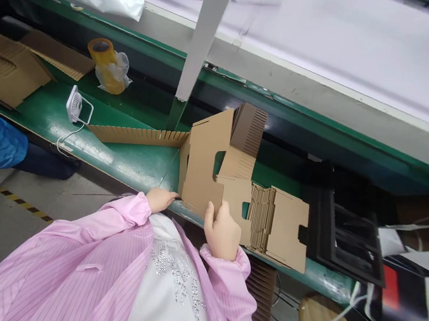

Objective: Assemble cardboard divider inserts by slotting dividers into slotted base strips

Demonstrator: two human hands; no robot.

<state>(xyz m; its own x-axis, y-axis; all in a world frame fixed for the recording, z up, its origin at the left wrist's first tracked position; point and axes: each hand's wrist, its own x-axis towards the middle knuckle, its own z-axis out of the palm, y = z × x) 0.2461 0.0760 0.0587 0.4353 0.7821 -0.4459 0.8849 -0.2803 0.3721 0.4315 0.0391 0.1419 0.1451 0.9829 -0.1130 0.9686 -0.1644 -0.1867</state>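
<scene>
My right hand [222, 231] grips a cardboard divider [202, 164] on the table [137, 165]; my left hand [160, 200] pinches its edge.

Green conveyor belt [129, 169], near edge: a hand can pass along the open green strip between the white desk fan [75, 105] and the left hand [160, 200]. Toward the far edge, that route is barred by the slotted cardboard divider [136, 135]. The right hand [222, 231] is obstructed directly ahead by the cardboard inserts [205, 159]. The black foam tray [345, 230] blocks the belt further right. The white post [204, 37] stands beyond the far edge. Clearance beneath the far rail [280, 119] is dark and appears limited.
</scene>
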